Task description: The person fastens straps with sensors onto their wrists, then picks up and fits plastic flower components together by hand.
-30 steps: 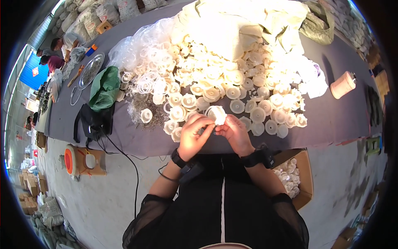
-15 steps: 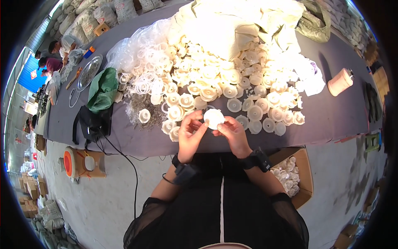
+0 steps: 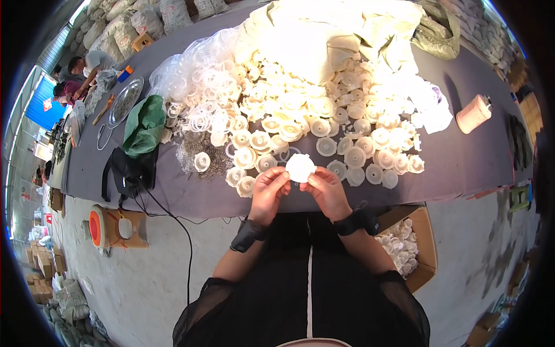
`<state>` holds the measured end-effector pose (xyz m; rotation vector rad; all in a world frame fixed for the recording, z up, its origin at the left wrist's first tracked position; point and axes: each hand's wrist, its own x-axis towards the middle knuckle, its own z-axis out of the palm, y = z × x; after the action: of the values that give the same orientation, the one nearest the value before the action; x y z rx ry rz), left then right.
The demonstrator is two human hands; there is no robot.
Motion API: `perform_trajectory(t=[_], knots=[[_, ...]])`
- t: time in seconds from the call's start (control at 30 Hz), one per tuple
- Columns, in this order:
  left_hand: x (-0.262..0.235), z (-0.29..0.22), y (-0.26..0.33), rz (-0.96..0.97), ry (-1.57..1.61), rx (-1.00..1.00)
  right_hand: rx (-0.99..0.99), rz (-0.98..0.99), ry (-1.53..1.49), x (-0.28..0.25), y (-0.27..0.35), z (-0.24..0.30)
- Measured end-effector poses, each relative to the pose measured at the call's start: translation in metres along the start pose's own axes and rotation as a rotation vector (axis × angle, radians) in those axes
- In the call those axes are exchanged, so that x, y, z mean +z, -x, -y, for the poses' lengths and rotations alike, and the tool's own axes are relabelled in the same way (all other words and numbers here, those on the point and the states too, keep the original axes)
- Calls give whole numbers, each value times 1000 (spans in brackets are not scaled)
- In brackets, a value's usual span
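Observation:
A white round plastic part (image 3: 300, 168), with small tabs on its rim, is held up over the table's near edge. My left hand (image 3: 267, 194) is closed on its left side, thumb and fingers pinching the rim. On the opposite side my right hand (image 3: 329, 192) pinches the rim too. What the fingers do underneath is hidden. Many similar round cup-like parts (image 3: 355, 157) lie just beyond my hands, singly and in overlapping heaps. Translucent white rings (image 3: 203, 115) are piled at the left, and a heap of small clear pieces (image 3: 199, 149) lies nearer.
A cardboard box (image 3: 426, 248) holding white parts is on the floor at my right. On the table are a green bag (image 3: 143, 126), a black bag (image 3: 132, 173) with a cable, an oval metal tray (image 3: 136, 87) and a pinkish cone-like spool (image 3: 474, 115). People work far left.
My left hand has turned inward, and its fingers, spread before, now close on the part's rim. The part has shifted very slightly right. Background people have shifted.

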<state>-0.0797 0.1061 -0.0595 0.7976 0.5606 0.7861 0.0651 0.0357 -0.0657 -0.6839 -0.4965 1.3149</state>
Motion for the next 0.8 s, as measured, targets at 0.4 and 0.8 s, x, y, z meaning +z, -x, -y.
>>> perform_trajectory(t=[0.4, 0.8], knots=[[6, 2, -1, 37, 266, 15, 132, 180, -73, -2, 4, 1], [16, 2, 3, 170, 186, 21, 192, -15, -96, 15, 3, 10]])
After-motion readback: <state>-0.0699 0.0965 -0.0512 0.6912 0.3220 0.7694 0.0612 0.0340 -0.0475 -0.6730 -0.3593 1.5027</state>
